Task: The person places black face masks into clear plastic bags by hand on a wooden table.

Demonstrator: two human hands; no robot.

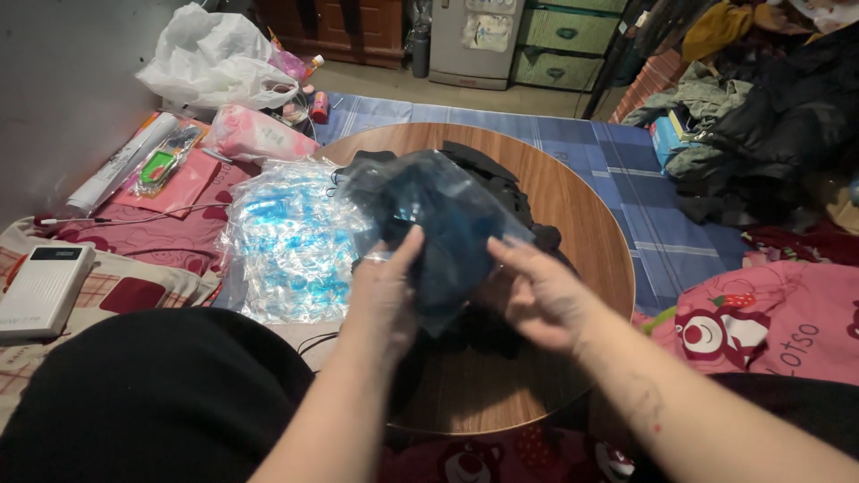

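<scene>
I see both hands raised over the round wooden surface (591, 241), holding one clear plastic bag (438, 224) with a dark garment packed inside it. The left hand (383, 295) grips the bag's near left edge, thumb stretched up along the plastic and the other fingers tucked behind it, so its grip is pinching the bag. The right hand (535, 291) holds the bag's lower right side, fingers spread flat on the plastic and the thumb underneath, also closed on the bag. The bag sits tilted between the two hands, just above the surface, and its contents look dark blue to black through the film.

Behind the bag, a pile of black clothing (501, 183) lies on the surface, touching the bag's far side as far as I can tell. To the left, a stack of glossy clear packets with blue print (286, 241) lies partly over the surface's left edge. Farther left on the pink bedding rest a white rectangular device (43, 286), a pink packet (255, 134) and a white plastic bag (210, 63). A blue checked sheet (644, 188) covers the floor beyond the surface, and a heap of dark clothes (778, 116) sits at the upper right. A pink cushion with a bear print (761, 317) lies near my right forearm.
</scene>
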